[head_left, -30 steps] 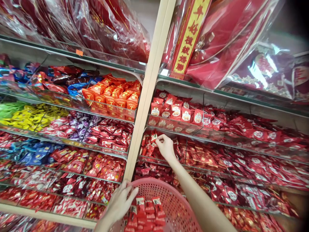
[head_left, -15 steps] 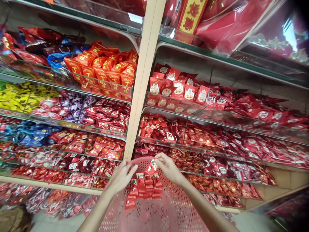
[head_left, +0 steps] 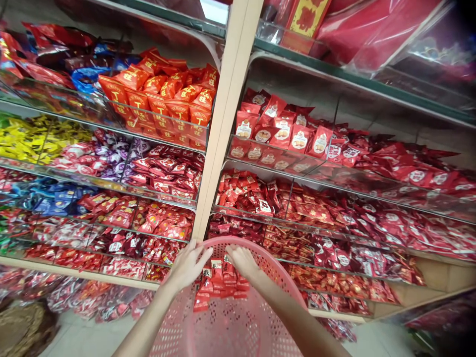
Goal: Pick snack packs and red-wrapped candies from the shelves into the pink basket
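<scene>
A pink perforated plastic basket (head_left: 277, 248) sits low in front of me, tilted so that its inside faces me. My left hand (head_left: 189, 266) grips its left rim, the thumb lying along the inside. Small red candy packets (head_left: 215, 286) with pale labels and black characters lie in overlapping rows against the basket's far wall. Over the upper right of these rows reaches my right hand (head_left: 243, 261). Its bent fingers are on one red candy packet (head_left: 226, 260), which they partly hide.
Shelves with clear fronts hold red bags (head_left: 163, 101), yellow packets (head_left: 29, 141) and red cookie packets (head_left: 282, 126). A pale wooden post (head_left: 226, 109) parts the two bays. Bagged sweets (head_left: 85, 297) lie beneath the left bay, and a brown round object (head_left: 24, 332) stands bottom left.
My right hand has moved left and slightly down, bringing the red candy packet from above the rows into their top right part. The left hand stays at the rim. The view has shifted slightly.
</scene>
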Motion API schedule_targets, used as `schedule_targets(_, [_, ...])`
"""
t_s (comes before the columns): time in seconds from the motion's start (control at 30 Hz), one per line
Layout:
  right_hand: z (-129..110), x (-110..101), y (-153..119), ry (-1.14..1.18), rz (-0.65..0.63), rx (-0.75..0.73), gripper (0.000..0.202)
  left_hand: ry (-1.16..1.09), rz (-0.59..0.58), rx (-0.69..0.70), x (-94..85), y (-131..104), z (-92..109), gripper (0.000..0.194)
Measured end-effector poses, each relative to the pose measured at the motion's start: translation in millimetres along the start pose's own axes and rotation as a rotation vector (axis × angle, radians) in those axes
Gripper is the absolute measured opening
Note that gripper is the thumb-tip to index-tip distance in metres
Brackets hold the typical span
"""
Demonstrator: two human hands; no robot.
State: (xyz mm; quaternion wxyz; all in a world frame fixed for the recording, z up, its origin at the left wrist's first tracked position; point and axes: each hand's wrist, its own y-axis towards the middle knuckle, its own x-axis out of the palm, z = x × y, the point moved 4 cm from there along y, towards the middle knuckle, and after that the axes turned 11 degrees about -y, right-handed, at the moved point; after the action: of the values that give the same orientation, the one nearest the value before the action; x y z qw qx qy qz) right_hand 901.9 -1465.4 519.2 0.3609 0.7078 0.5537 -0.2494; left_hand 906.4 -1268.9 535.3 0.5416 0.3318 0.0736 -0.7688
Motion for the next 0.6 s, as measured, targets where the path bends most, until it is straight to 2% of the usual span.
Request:
schedule_targets(0.13, [-2.2,7.0,-4.6,-0.226,-0.065,-0.156,0.009,0.018,-0.004,-0.003,0.7,0.1,-0.4,0.047])
schedule_targets(0.3, [-9.2,-9.7,-13.9,-0.332,-0.095,-0.276,0.021,0.029,-0.002,-0.014,1.6,-0.2,-1.9,0.048])
schedule_targets(0.37, [-11.9,-13.9,-23.2,-0.356,-0.149,-0.35,0.021,0.017,-0.003,-0.013,2.0,-0.3,-2.2,0.048])
schedule_targets(0.43, [-11.7,-13.1,-33.6,-0.425,-0.21,-0.422,0.031,0.003,-0.002,-0.01,2.2,-0.4,-2.4,0.048])
schedule_targets(0.6, [-7.2,-8.1,-44.5,-0.589,-0.255,-0.451,0.034,-0.02,0.009,-0.006,2.3,-0.8,-2.8,0.047])
